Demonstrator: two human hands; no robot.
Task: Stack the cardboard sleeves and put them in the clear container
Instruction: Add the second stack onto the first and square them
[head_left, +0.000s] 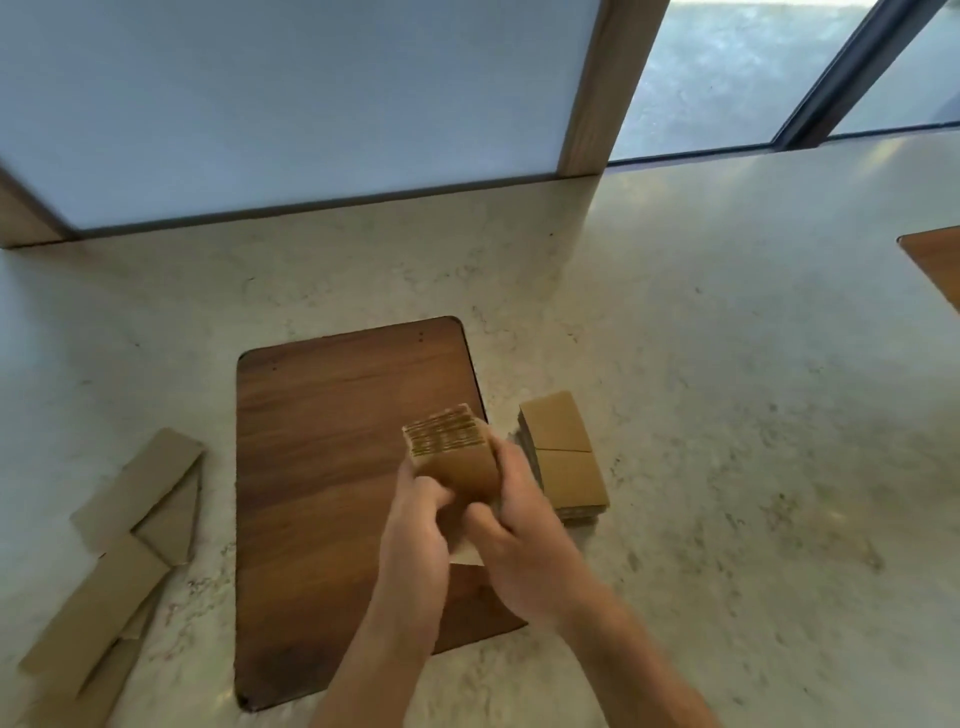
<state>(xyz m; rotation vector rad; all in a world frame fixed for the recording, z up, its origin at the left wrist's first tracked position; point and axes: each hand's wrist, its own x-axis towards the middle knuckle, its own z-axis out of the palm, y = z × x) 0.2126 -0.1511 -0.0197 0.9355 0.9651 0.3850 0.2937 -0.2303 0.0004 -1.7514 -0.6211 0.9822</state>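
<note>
One head-worn wide-angle view looks forward and steeply down at the bench, close over both forearms; edges seem bent by the lens

No readable text, label, brand or number shows anywhere here, neither on the plain brown stack of cardboard sleeves gripped between both hands nor on the second stack just right of the right hand.

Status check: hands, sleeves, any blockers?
Left hand and right hand both grip sleeve bundle over wooden board. Second stack beside board. Clear container not in view.
</note>
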